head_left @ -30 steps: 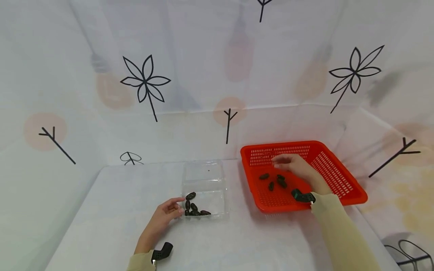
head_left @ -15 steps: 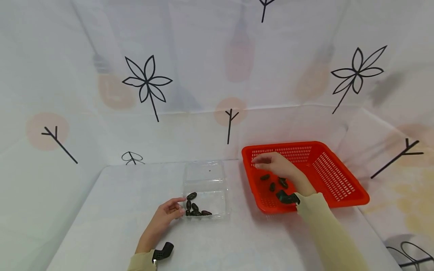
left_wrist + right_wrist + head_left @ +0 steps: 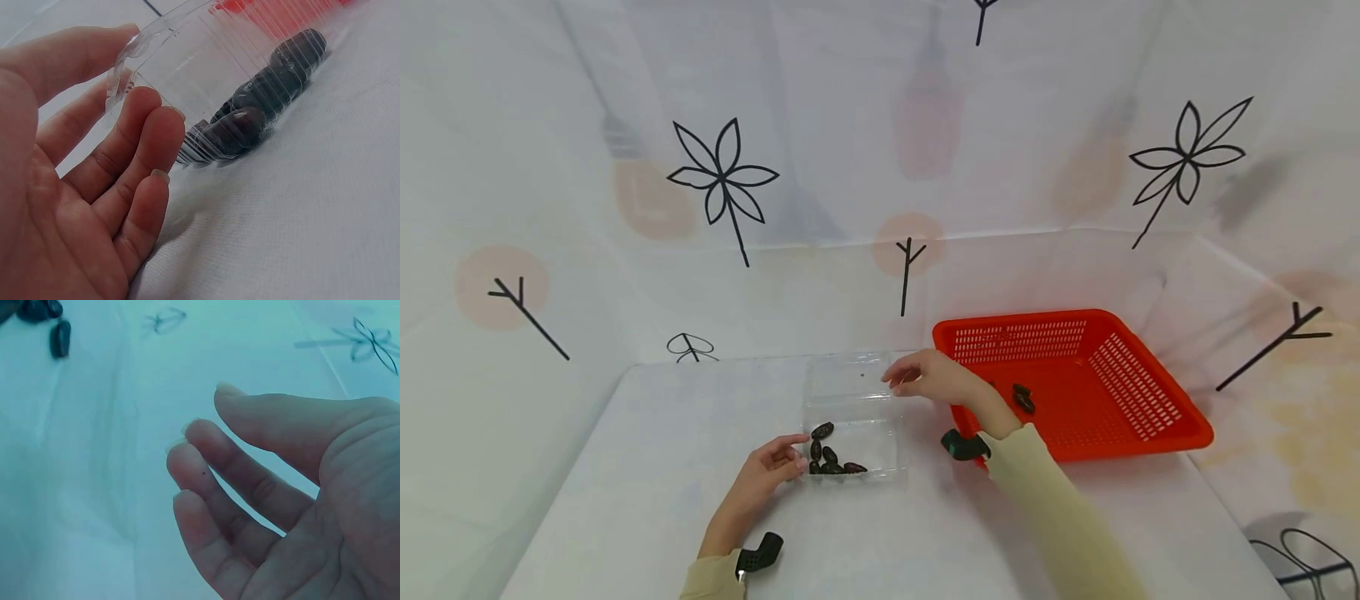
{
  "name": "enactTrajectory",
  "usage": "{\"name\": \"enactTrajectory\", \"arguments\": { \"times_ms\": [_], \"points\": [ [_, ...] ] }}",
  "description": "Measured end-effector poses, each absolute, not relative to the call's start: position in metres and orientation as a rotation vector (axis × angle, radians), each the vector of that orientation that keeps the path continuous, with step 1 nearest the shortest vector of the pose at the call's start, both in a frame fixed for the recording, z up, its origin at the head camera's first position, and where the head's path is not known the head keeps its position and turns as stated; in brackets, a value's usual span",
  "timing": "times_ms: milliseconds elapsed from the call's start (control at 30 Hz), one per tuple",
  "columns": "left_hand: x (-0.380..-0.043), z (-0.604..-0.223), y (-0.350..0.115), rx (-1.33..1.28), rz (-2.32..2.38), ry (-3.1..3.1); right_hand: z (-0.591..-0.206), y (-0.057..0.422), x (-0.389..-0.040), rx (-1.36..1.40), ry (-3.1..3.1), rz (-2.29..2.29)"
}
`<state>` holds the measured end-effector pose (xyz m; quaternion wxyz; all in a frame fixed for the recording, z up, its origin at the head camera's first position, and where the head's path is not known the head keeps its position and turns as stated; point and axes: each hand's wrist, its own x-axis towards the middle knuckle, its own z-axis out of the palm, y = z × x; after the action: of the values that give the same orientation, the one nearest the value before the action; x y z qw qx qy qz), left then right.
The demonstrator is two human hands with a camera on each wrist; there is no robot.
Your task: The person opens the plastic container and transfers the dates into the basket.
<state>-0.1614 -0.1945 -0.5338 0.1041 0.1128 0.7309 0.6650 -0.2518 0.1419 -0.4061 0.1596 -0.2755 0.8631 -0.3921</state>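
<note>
My left hand (image 3: 763,473) holds the left edge of a clear plastic box (image 3: 876,450), thumb and index finger at its rim. The left wrist view shows the thumb (image 3: 75,59) against the rim, with other fingers curled beside it. Inside the box lie several dark, glossy, oval date-like pieces (image 3: 830,456), gathered along its left and front sides. My right hand (image 3: 936,379) hovers by the box's opened lid (image 3: 846,379), left of a red basket (image 3: 1120,333). Its fingers are loosely bent, with nothing between them in the right wrist view.
In the red basket more dark oval pieces (image 3: 1022,398) lie on the bottom; my right forearm hides part of its near left side. A white cloth covers the table (image 3: 647,467), and a patterned cloth (image 3: 820,183) hangs behind as a backdrop.
My right hand has moved left from above the red basket to beside the lid of the plastic box. The left hand has stayed at the box's edge.
</note>
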Motion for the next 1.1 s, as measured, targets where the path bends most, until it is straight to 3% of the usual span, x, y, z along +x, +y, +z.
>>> {"name": "enactTrajectory", "arguments": {
  "times_ms": [533, 1100],
  "points": [
    [-0.16, -0.532, -0.193, 0.285, 1.964, 2.159, -0.439, 0.068, -0.251, -0.896, 2.277, -0.981],
    [-0.16, -0.534, -0.192, 0.212, 1.977, 2.169, -0.469, 0.053, -0.25, -0.823, 2.102, -0.77]
  ]
}}
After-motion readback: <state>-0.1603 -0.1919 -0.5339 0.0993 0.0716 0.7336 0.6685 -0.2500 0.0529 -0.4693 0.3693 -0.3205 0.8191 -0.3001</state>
